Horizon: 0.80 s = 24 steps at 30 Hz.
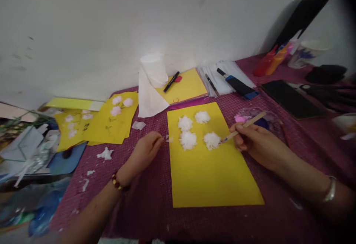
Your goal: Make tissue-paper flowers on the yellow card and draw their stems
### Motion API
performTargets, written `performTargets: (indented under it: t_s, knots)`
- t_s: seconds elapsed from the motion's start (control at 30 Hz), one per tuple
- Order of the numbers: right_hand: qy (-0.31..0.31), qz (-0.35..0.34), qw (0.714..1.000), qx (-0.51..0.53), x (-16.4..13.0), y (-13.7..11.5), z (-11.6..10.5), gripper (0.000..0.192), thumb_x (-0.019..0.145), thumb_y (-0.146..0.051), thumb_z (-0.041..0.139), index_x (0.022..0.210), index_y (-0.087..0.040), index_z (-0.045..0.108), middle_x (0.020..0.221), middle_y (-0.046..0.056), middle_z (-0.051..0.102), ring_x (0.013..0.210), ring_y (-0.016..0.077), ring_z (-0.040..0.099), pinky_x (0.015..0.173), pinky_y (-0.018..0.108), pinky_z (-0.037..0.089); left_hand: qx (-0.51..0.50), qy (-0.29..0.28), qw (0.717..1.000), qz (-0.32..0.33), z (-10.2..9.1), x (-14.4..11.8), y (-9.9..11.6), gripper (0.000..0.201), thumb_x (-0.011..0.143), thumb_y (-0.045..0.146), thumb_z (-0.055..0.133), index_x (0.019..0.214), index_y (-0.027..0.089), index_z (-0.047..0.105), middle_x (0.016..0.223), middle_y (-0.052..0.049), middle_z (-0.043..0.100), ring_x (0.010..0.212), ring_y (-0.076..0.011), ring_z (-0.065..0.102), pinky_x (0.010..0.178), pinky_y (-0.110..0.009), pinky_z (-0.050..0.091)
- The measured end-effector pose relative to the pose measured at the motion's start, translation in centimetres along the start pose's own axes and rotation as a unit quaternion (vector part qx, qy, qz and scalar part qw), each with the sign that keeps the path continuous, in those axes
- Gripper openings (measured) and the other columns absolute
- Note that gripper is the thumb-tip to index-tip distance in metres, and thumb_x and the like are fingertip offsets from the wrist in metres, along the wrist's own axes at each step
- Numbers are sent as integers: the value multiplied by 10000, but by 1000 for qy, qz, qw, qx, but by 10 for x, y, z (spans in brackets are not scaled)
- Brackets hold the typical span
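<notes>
A yellow sheet of paper (205,177) lies on the table with white fluffy tissue puffs on its upper half. In my right hand (256,142) is a thin paintbrush (244,125), its tip touching or just beside the lower right puff (212,140). My left hand (147,145) rests at the sheet's left edge with its fingers curled closed; whether anything is inside is hidden. A small pale scrap (169,138) lies by its fingertips. Behind my right hand sits a clear plastic palette (274,119) with pink and dark blue paint.
Painted yellow sheets (102,132) and tissue scraps (105,154) lie left. Along the wall stand a tissue roll (152,68), a black marker (171,82) on yellow paper, and a blue-and-black cutter (239,84). At right are a phone (290,97), scissors (325,92) and paint bottles (274,62).
</notes>
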State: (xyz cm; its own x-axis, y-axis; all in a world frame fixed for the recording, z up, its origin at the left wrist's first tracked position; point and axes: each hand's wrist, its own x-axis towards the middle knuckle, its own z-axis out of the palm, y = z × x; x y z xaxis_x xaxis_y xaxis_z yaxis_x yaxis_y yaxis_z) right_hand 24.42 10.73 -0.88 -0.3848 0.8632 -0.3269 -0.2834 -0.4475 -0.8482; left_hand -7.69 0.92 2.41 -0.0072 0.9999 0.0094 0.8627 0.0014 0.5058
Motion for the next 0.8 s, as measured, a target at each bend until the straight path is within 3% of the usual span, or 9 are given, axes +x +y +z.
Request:
performTargets:
  t_s: [0.07,0.17,0.3,0.47,0.63,0.7,0.77,0.8]
  knots:
    - [8,-2,1000,4,1,3,-2,233,730,-384,763,768,-174,670,513,-29,533,435,70,424,432,202,347,115,62,991,-25,-13,-1,-34,156,896,296,474,934,206,596,954,-94,646,920,-241,580,824,-364,438]
    - [11,-9,1000,2,1,7,-1,236,739,-390,759,785,-173,677,520,-26,540,445,71,432,439,203,342,154,88,982,-68,-25,12,-70,231,867,258,476,1036,173,607,1062,-150,659,1010,-290,595,887,-404,434]
    - [13,-21,1000,-19,0,9,2,271,734,-424,757,794,-173,673,528,-18,550,451,82,444,435,216,328,137,82,984,-83,-28,33,-82,305,775,164,523,1063,167,625,1034,-133,688,958,-277,621,855,-371,442]
    - [13,-38,999,-32,-2,8,1,261,735,-424,744,789,-181,665,534,-26,544,454,85,445,430,223,320,90,131,980,-121,-29,44,-81,153,746,186,552,856,185,659,883,-102,701,865,-265,627,784,-349,429]
    - [5,-38,999,-22,-2,9,1,255,744,-419,728,766,-177,649,533,-29,535,456,83,449,419,218,318,-2,215,961,-176,-39,30,-63,155,775,327,564,792,181,614,728,-45,659,724,-199,600,686,-309,448]
    - [-5,-44,999,-21,-2,9,3,238,763,-405,713,772,-175,649,538,-30,540,455,79,453,420,216,322,-66,208,960,-174,-37,21,-42,195,794,362,537,822,176,587,746,-35,656,714,-170,608,672,-289,477]
    - [-17,-63,998,-23,-2,8,4,220,781,-390,696,782,-175,649,546,-30,550,453,76,460,420,216,326,-150,164,962,-161,-28,14,-15,218,809,401,520,808,184,547,780,-24,657,703,-142,620,670,-275,506]
    - [-21,-75,997,-24,-3,8,5,216,784,-387,691,783,-176,646,546,-33,552,449,75,463,416,214,323,-257,124,945,-158,-21,13,0,205,787,388,570,800,187,531,788,-17,650,695,-131,616,665,-269,510]
